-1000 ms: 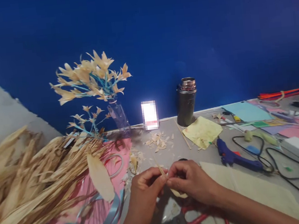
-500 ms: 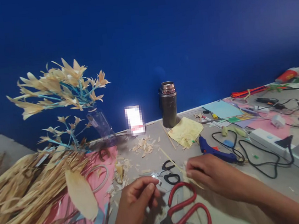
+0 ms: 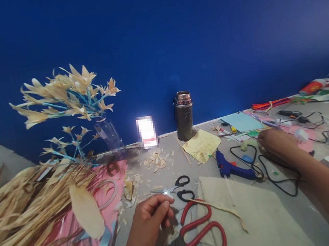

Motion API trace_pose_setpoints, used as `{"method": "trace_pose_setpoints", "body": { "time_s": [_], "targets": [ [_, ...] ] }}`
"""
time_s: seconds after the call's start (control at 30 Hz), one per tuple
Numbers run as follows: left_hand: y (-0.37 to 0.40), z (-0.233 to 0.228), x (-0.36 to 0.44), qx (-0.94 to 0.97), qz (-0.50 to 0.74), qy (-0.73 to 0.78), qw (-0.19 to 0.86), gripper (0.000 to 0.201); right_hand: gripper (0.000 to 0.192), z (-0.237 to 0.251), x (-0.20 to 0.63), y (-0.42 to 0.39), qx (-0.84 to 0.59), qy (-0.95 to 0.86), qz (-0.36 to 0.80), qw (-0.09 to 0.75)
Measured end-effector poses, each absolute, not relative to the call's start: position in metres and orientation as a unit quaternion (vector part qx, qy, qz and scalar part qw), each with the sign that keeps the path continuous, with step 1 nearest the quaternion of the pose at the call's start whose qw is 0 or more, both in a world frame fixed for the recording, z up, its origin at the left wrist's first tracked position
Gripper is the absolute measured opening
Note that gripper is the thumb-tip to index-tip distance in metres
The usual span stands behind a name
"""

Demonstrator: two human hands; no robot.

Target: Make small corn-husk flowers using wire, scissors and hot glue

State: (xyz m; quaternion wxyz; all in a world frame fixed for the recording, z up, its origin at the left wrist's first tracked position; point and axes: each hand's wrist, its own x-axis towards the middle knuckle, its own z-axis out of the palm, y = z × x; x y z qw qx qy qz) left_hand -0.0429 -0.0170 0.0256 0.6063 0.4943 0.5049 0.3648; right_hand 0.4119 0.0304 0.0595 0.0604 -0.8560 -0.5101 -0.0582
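My left hand (image 3: 155, 222) is over the front of the table, thumb and fingertips pressed together; anything in the pinch is too small to make out. Just beyond its fingertips lie small black-handled scissors (image 3: 184, 194). Large red-handled scissors (image 3: 203, 228) rest to its right, their blades partly behind the wrist. A thin dried husk strip (image 3: 220, 208) lies across a pale sheet (image 3: 258, 207). My right hand (image 3: 278, 144) reaches out at the right, above a black cable (image 3: 286, 192) and beside pale green lumps (image 3: 247, 144). Its fingers point away and are hidden.
A blue glue gun (image 3: 235, 169) lies mid-table. Behind are an open dark flask (image 3: 184, 117), yellow paper (image 3: 202, 146) and husk shavings (image 3: 156, 161). At left are husk flowers (image 3: 73, 91) in a clear bottle (image 3: 109, 134) and piled dried husks (image 3: 25, 223).
My right hand has let go of the thin husk strip, which now lies on the pale sheet. That hand has moved right and away from me. My left hand is nearly still.
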Motion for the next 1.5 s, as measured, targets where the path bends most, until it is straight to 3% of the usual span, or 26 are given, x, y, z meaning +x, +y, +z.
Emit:
{"method": "trace_pose_setpoints", "body": {
  "time_s": [0.17, 0.3, 0.4, 0.53, 0.63, 0.8, 0.93, 1.0, 1.13, 1.2, 1.5],
  "targets": [
    [-0.014, 0.022, -0.044, 0.494, 0.376, 0.494, 0.609, 0.036, 0.046, 0.098, 0.397, 0.014, -0.85, -0.498, -0.153, 0.071],
    [-0.014, 0.027, -0.041, 0.469, 0.405, 0.485, 0.617, 0.036, 0.031, 0.119, 0.337, 0.005, -0.731, -0.597, -0.297, 0.142],
    [-0.019, 0.037, -0.038, 0.429, 0.449, 0.445, 0.645, 0.046, 0.032, 0.112, 0.273, -0.003, -0.565, -0.743, -0.317, 0.169],
    [-0.027, 0.043, -0.033, 0.354, 0.461, 0.306, 0.754, 0.063, 0.027, 0.09, 0.199, -0.012, -0.38, -0.877, -0.182, 0.23],
    [-0.032, 0.036, -0.032, 0.322, 0.423, 0.291, 0.796, 0.063, 0.02, 0.074, 0.168, -0.009, -0.314, -0.906, -0.118, 0.257],
    [-0.035, 0.023, -0.033, 0.282, 0.39, 0.335, 0.81, 0.053, 0.019, 0.05, 0.152, 0.001, -0.327, -0.883, -0.093, 0.325],
    [-0.032, 0.025, -0.033, 0.289, 0.463, 0.357, 0.758, 0.052, 0.015, 0.036, 0.145, -0.007, -0.4, -0.81, -0.018, 0.429],
    [-0.031, 0.028, -0.032, 0.305, 0.502, 0.369, 0.721, 0.048, 0.017, 0.033, 0.141, -0.014, -0.448, -0.78, 0.099, 0.426],
    [-0.027, 0.029, -0.034, 0.326, 0.526, 0.409, 0.67, 0.041, 0.027, 0.038, 0.135, -0.023, -0.493, -0.708, 0.376, 0.34],
    [-0.027, 0.028, -0.034, 0.335, 0.516, 0.418, 0.669, 0.04, 0.028, 0.042, 0.135, -0.024, -0.49, -0.684, 0.436, 0.32],
    [-0.031, 0.02, -0.033, 0.388, 0.479, 0.469, 0.633, 0.037, 0.021, 0.034, 0.134, -0.023, -0.506, -0.769, 0.261, 0.291]
  ]
}}
